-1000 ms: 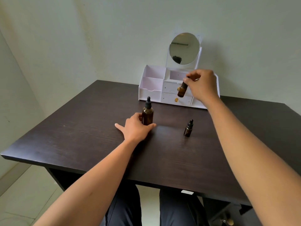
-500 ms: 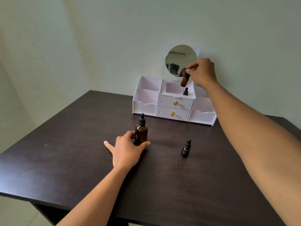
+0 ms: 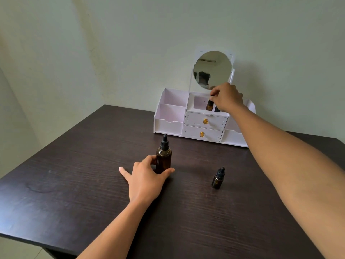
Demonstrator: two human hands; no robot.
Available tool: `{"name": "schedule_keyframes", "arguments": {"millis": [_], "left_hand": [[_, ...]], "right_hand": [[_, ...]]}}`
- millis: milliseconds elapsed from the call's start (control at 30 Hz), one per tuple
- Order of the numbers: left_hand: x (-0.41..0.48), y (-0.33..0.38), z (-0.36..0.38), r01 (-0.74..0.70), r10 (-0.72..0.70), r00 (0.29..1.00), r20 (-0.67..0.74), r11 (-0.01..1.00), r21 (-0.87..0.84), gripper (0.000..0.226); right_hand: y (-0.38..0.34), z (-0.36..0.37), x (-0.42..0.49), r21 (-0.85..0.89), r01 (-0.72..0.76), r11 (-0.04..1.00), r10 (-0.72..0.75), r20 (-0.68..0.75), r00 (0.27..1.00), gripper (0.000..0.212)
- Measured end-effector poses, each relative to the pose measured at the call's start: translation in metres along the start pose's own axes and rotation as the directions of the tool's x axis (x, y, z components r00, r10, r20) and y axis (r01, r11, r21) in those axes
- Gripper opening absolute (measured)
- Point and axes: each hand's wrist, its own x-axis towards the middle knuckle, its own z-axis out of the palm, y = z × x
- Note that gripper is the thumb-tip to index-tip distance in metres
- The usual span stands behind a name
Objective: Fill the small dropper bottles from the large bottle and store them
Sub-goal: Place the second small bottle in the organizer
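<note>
The right hand (image 3: 226, 98) pinches the cap of a small bottle (image 3: 209, 106), upright in the top middle compartment of the organiser (image 3: 169, 126) at the table's (image 3: 74, 184) far edge. This looks like the storing step. Next, release it cleanly, then fetch the loose bottle (image 3: 218, 179) right of centre. The left hand (image 3: 147, 178) grips the large bottle (image 3: 164, 157) mid-table.

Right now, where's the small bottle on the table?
Head view: the small bottle stands on the table, right of the large bottle, in front of the white organizer.
</note>
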Motion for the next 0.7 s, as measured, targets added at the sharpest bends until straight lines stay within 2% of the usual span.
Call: {"name": "schedule_keyframes", "arguments": {"millis": [467,567,700], "left_hand": [[0.000,0.002,-0.002,0.003,-0.002,1.000,0.008,1.000,-0.009,0.060],[-0.001,0.002,-0.002,0.001,-0.001,1.000,0.010,1.000,-0.010,0.061],[0.000,0.001,-0.001,0.007,-0.007,1.000,0.019,1.000,-0.010,0.062]], "right_hand": [[0.005,0.011,0.004,-0.124,-0.037,0.992,0.053,0.132,0.990,0.007],[0.005,0.010,0.004,-0.127,-0.040,0.991,0.057,0.133,0.989,0.016],[0.001,-0.002,0.005,-0.069,-0.044,0.997,0.048,0.058,0.997,0.026]]}}
